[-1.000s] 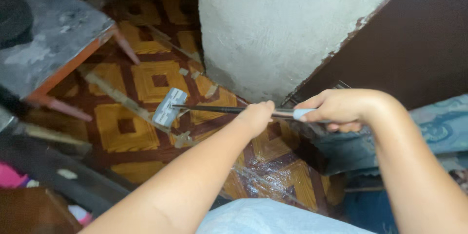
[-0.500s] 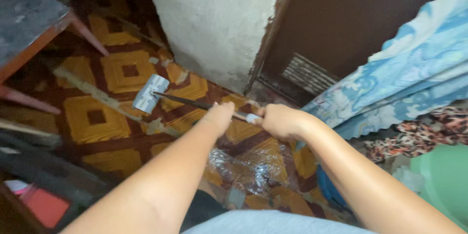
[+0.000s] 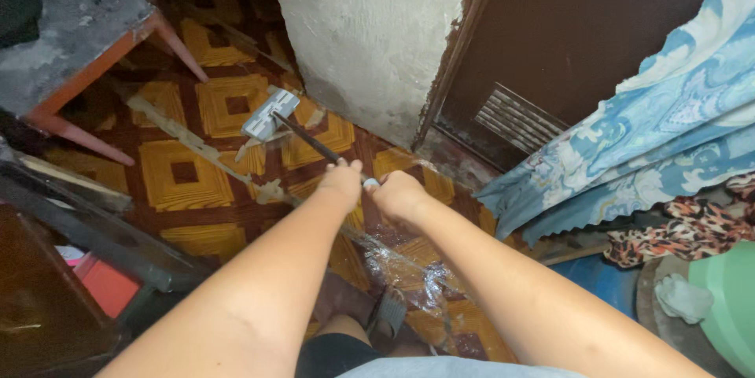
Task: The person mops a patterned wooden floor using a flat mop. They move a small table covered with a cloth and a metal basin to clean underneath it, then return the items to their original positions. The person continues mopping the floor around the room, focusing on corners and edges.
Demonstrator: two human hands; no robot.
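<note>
The mop (image 3: 271,116) is in both your hands, its dark handle running away from you and to the left, down to a flat grey head lying on the floor (image 3: 185,173).

Nearest you, your left hand (image 3: 342,182) and right hand (image 3: 399,195) sit side by side, almost touching, each grip closed around the near end of the handle.

Just below your hands, crinkled clear plastic film (image 3: 405,264) lies on the patterned orange and brown floor.

The mop head rests beside a strip of pale tape (image 3: 185,138) and close to the rough white wall (image 3: 377,40).

To work well, you probably want the head flat, with short strokes, steering clear of the wall corner and the red-legged surface (image 3: 75,36) at the far left.
</note>
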